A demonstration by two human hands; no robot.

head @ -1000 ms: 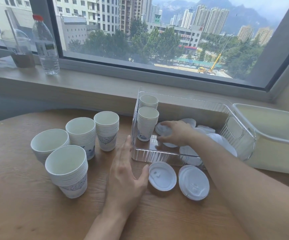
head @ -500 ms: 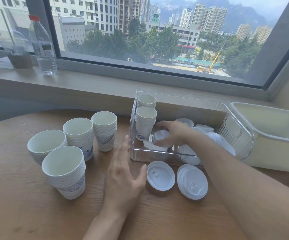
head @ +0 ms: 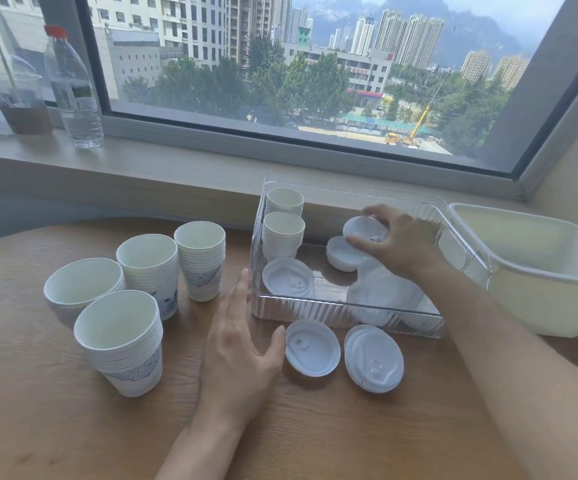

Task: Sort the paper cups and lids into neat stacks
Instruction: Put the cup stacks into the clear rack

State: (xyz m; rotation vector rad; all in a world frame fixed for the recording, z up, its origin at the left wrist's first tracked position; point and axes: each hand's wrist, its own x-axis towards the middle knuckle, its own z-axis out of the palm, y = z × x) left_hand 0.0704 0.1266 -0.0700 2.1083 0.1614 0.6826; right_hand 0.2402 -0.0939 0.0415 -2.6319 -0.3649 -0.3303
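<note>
Presently the right hand (head: 396, 242) pinches a white lid (head: 363, 230), round, held tilted above another lid inside the clear bin (head: 349, 311). At its 8 o'clock the left hand (head: 242, 348) rests flat, fingers straight, touching the bin's corner.

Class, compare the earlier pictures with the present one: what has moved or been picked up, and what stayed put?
The right hand moved from beside the cup stacks in the clear bin toward its far right side, and now pinches a lid raised above another lid. A lid now lies bare near the bin's front left. The left hand stayed flat on the table; the outer cup stacks and two lids by the bin did not move.
</note>
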